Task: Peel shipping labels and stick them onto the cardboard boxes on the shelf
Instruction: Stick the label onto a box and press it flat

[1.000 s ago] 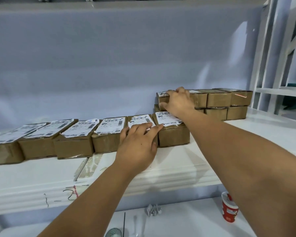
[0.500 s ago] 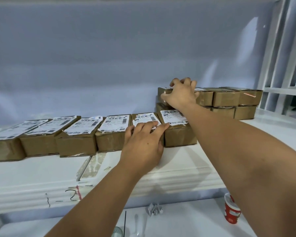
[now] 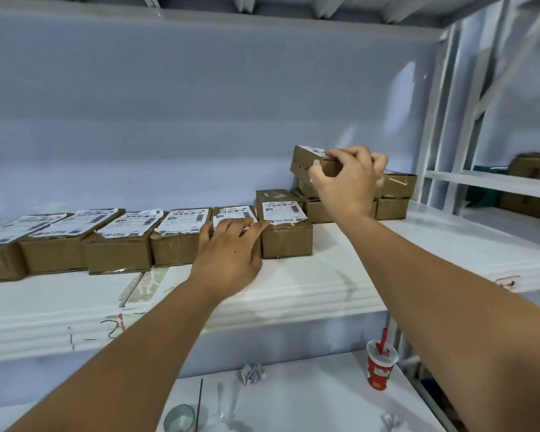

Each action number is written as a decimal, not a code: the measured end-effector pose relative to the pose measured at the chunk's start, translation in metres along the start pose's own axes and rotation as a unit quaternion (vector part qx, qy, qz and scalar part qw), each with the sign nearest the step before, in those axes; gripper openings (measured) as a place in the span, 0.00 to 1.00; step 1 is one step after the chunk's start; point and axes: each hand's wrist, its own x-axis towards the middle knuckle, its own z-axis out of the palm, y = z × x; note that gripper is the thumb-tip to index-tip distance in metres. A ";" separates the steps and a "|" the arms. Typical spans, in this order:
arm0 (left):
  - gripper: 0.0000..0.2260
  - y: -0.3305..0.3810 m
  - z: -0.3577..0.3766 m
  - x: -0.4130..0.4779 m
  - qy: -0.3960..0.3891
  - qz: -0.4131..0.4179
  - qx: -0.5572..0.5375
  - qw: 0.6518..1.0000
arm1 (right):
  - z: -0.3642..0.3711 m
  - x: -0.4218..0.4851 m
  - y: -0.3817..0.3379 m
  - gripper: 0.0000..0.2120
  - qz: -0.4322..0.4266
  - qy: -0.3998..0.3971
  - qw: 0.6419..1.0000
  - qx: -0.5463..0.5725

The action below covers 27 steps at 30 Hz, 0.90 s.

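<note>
1. My right hand [image 3: 348, 179]: fingers curled over the top of a cardboard box [image 3: 304, 162], thumb on its near side, gripping it firmly. The box is tilted, left end up, above the stack [image 3: 393, 194] at the far right of the shelf [image 3: 325, 275]. A white label [image 3: 312, 150] shows on its top face. Whether its underside touches the stack I cannot tell.

2. My left hand [image 3: 228, 247]: fingers straight and loosely spread, lying flat on the 5th box [image 3: 234, 211] of the row and holding nothing. The fingertips cover the near part of that box's label.

3. Row of 6 boxes [image 3: 119, 254]: set side by side along the shelf from left to right, each with a white barcode label on top. The 6th box [image 3: 287, 241] stands just right of my left fingertips.

4. 1 brown-topped box [image 3: 273, 194]: directly behind the 6th, between it and the stack.

5. Lower surface, near: a red cup [image 3: 379, 367] at right, crumpled paper [image 3: 252, 373] in the middle, a round greyish dish [image 3: 180, 417] at the near edge.
</note>
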 end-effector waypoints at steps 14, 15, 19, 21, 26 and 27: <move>0.27 0.004 -0.006 -0.002 -0.049 0.039 0.031 0.998 | -0.043 -0.050 0.040 0.15 0.002 -0.052 0.998 -0.030; 0.28 0.004 -0.006 -0.002 -0.047 0.038 0.023 0.998 | -0.041 -0.052 0.042 0.15 -0.001 -0.070 0.997 -0.031; 0.27 0.003 -0.004 -0.002 -0.043 0.035 0.016 0.998 | -0.034 -0.059 0.049 0.18 0.015 -0.140 0.990 -0.028; 0.26 0.003 -0.004 -0.001 -0.049 0.033 0.020 0.998 | -0.030 -0.059 0.051 0.21 0.033 -0.183 0.982 -0.029; 0.27 0.005 -0.006 -0.001 -0.046 0.039 0.027 0.998 | -0.028 -0.059 0.051 0.23 -0.007 -0.223 0.968 -0.118; 0.28 0.004 -0.006 -0.002 -0.042 0.040 0.031 0.998 | -0.027 -0.060 0.050 0.22 -0.029 -0.218 0.965 -0.146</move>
